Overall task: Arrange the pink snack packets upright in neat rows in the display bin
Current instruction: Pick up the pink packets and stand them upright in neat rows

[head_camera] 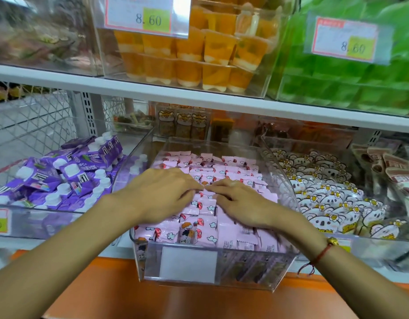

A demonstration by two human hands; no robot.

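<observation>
Shop shelving held clear bins side by side: purple spouted drink pouches (60,176) lay left. At centre, the clear plastic display bin (263,261) was nearly full of pink snack packets (222,166), mostly upright in rows running front to back, tops up; front ones leaned. Left hand (162,194) and right hand (242,203) rested flat on them, fingers relaxed, gripping nothing. Little seemed left.

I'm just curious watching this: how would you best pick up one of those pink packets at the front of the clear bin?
Probably from above, pinching the top edge of a front pink packet. The packets stand packed side by side, so only their tops are free, and the clear bin wall blocks the front. Both the left hand and right hand come from above.
</observation>
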